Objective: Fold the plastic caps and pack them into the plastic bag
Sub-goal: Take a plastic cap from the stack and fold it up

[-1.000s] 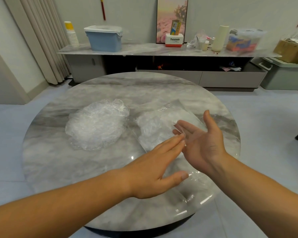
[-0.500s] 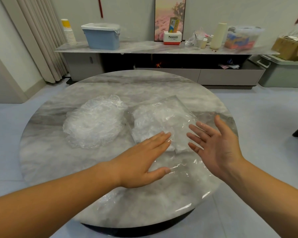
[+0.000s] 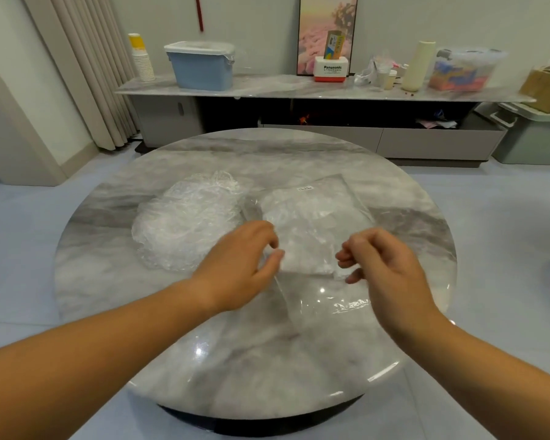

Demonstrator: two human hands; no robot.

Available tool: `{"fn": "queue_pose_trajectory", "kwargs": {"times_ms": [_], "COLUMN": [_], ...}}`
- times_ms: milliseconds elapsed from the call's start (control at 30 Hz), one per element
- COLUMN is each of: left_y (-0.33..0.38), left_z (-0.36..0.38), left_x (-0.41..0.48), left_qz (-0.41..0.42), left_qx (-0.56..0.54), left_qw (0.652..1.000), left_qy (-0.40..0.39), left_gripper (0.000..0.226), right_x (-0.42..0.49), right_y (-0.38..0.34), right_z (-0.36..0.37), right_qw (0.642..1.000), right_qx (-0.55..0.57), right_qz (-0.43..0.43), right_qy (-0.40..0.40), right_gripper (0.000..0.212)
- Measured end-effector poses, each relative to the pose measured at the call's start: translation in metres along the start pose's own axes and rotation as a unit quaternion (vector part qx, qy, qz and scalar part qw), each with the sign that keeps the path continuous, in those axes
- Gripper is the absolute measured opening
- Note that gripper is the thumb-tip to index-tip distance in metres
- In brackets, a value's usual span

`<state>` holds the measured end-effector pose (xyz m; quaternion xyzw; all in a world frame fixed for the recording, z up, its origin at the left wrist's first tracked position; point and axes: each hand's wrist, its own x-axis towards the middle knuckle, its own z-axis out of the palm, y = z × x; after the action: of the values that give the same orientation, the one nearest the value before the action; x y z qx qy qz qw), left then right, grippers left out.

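A round grey counter (image 3: 267, 360) holds all the things. A clear plastic bag (image 3: 340, 198) lies flat on it, a bit to the right of the middle, with one corner pointing to the far edge. Inside the bag is a white stack of folded caps (image 3: 305, 236). The bag's near end is flat and shiny and reaches toward the near edge of the counter. To the left of the bag, just beside it, sits a puffy pile of loose caps (image 3: 185, 223), all crinkled and see-through. Both hands are over the near part of the bag, close to each other but apart. The left hand (image 3: 242, 265) is at the left side of the stack. Its fingers are bent down like a claw, and its thumb (image 3: 275, 256) points at the near left corner of the stack. The right hand (image 3: 388, 268) is at the right side of the stack. Its fingers (image 3: 346, 257) are curled in, with the thumb just under them and a small gap in between. Both hands are only a little open. The plastic is so clear that I cannot tell if either hand is pinching the bag or only touching it.
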<state>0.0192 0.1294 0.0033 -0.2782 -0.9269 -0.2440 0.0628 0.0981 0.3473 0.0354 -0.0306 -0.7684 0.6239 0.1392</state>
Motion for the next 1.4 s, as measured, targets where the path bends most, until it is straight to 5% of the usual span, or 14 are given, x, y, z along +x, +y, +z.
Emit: {"fn": "queue_pose_trajectory", "kwargs": {"times_ms": [67, 200, 500, 800, 1033, 1200, 1267, 1400], "left_y": [-0.025, -0.065, -0.085, -0.082, -0.076, -0.065, -0.057, -0.043], "left_z": [-0.003, -0.008, 0.0, -0.002, -0.006, -0.01, -0.01, -0.005], "left_x": [0.006, 0.009, 0.025, 0.024, 0.001, -0.037, -0.057, -0.09], "left_qz": [-0.104, -0.234, -0.214, -0.197, -0.097, -0.019, 0.005, 0.028], "left_qx": [0.058, 0.135, 0.14, 0.156, 0.174, 0.241, 0.257, 0.249], "left_qw": [0.993, 0.958, 0.955, 0.966, 0.98, 0.968, 0.961, 0.954], "left_qy": [-0.018, -0.098, -0.152, -0.066, -0.014, -0.07, -0.102, -0.165], "left_gripper": [0.045, 0.059, 0.057, 0.03, 0.028, 0.057, 0.066, 0.065], "right_x": [0.0, 0.01, 0.028, 0.024, 0.006, -0.005, -0.008, -0.014], "right_y": [-0.002, 0.008, 0.02, 0.035, 0.056, 0.06, 0.058, 0.054], "right_z": [0.015, 0.048, 0.083, 0.069, 0.036, 0.022, 0.022, 0.03], "right_qw": [0.972, 0.801, 0.636, 0.673, 0.693, 0.695, 0.713, 0.758], "right_qx": [-0.168, -0.464, -0.639, -0.63, -0.615, -0.625, -0.614, -0.558], "right_qz": [-0.144, -0.338, -0.207, -0.124, -0.087, -0.062, -0.104, -0.216], "right_qy": [-0.081, -0.17, -0.381, -0.368, -0.365, -0.35, -0.322, -0.26], "right_gripper": [0.023, 0.04, 0.105, 0.1, 0.125, 0.13, 0.117, 0.058]}}
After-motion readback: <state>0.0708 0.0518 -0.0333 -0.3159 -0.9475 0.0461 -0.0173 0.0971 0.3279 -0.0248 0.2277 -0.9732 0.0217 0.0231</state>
